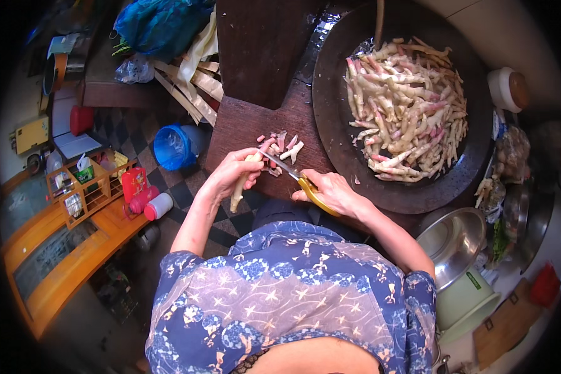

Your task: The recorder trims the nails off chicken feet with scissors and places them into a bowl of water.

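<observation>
My left hand holds a pale young ginger root, its pink tip pointing up beside the blades. In my right hand are scissors with yellow handles, their blades reaching left to the pink tip; how far the blades are apart cannot be told. Cut pink and white ginger pieces lie on the dark wooden surface just beyond the hands. To the right, a large dark wok holds a heap of pale, pink-tipped ginger roots.
A blue bin stands on the floor at left, below wooden strips and a blue plastic bag. A steel bowl and pale green tub are at right. A wooden rack sits on the left table.
</observation>
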The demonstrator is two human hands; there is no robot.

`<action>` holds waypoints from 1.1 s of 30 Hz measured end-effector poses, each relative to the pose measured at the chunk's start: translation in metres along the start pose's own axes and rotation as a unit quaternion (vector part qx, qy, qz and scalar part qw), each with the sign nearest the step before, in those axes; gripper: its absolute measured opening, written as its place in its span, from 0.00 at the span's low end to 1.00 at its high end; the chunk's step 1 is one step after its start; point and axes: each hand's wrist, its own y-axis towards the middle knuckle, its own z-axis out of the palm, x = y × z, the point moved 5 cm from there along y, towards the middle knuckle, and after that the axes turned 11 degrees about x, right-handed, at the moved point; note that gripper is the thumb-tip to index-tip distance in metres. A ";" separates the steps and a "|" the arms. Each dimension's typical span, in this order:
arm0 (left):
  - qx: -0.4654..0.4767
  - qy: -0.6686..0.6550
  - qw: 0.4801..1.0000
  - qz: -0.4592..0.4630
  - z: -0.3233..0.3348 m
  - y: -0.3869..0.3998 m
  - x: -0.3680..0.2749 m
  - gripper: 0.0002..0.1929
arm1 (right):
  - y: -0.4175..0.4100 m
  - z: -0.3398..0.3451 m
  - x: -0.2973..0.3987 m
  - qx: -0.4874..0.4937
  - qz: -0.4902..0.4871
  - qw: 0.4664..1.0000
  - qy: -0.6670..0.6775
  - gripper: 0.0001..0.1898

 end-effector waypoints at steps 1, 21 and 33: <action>0.002 0.001 1.000 0.000 -0.006 0.002 0.008 0.08 | 0.002 0.004 -0.003 0.019 0.008 1.000 -0.002 0.25; 0.110 0.189 0.956 0.197 0.164 0.164 -0.060 0.29 | -0.148 -0.009 -0.093 -0.539 -0.003 0.710 0.453 0.21; -0.269 0.526 0.798 0.117 0.118 0.252 -0.075 0.28 | -0.147 0.021 -0.099 -0.459 0.022 0.776 0.432 0.19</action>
